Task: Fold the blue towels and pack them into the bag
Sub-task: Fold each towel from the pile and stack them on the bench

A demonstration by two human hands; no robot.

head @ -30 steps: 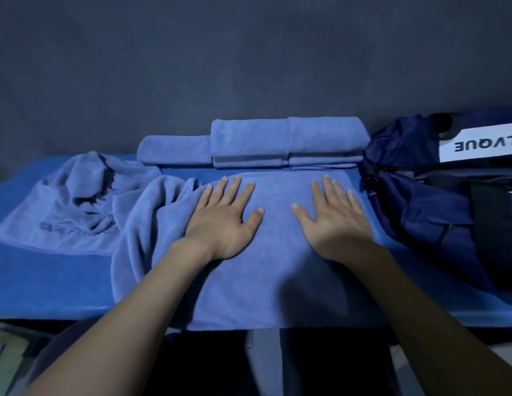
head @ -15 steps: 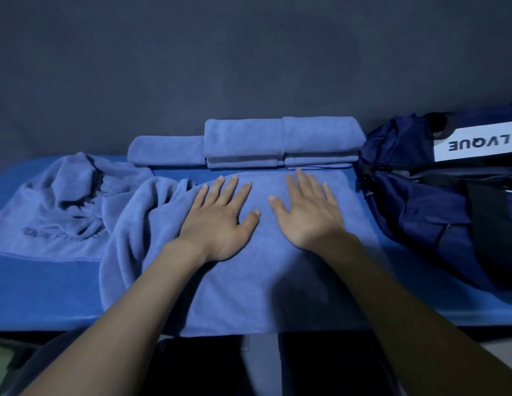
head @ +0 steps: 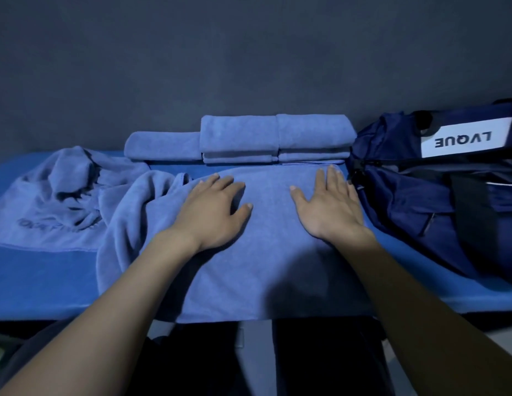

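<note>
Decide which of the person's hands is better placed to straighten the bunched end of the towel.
Probably the left hand: it rests flat on the towel beside the bunched folds, while the right hand lies near the bag.

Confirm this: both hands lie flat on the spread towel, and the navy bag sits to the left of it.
Not quite. In the head view the left hand and right hand do lie flat on the spread towel, but the navy bag sits to its right.

Dim room, dark grey wall (head: 249,52) behind blue table (head: 43,281)
</note>
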